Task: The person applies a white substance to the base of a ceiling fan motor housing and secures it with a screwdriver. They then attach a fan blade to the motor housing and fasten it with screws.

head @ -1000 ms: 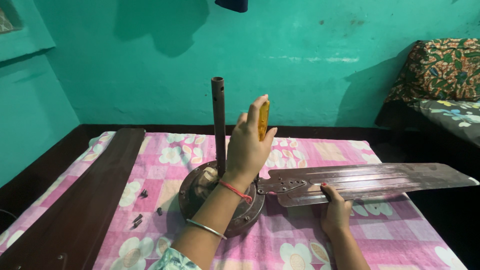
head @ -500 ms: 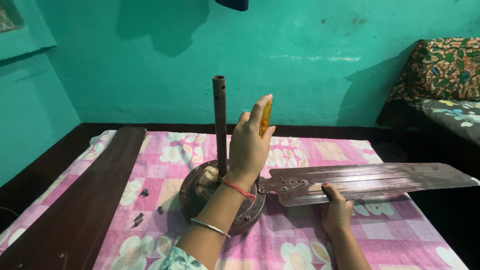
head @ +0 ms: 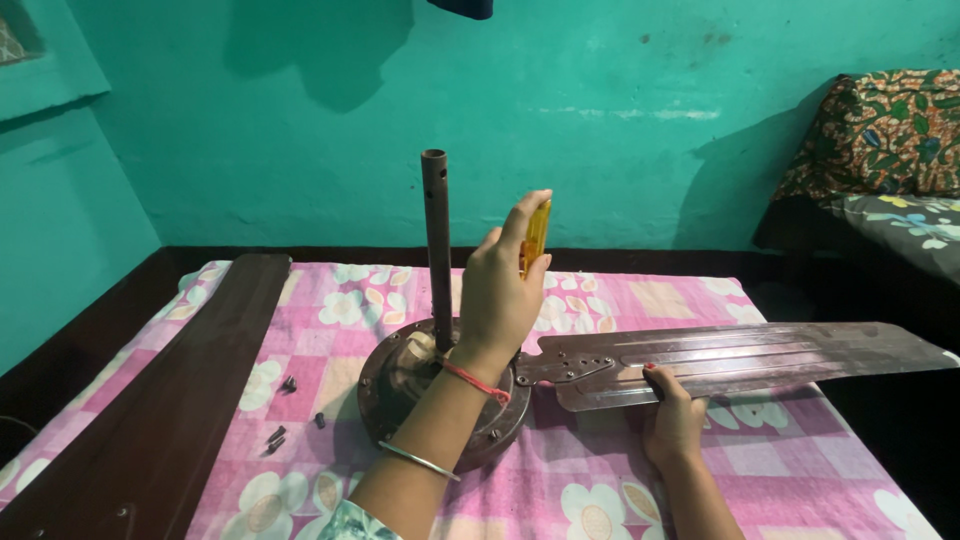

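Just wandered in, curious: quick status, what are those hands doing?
Left hand grips yellow screwdriver upright over fan motor. Right hand steadies fan blade. Loose screws on cloth, clear of the work.

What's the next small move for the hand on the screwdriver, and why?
Probably keep turning the yellow-handled screwdriver: the left hand grips it upright over the fan motor hub, and the right hand steadies the blade.
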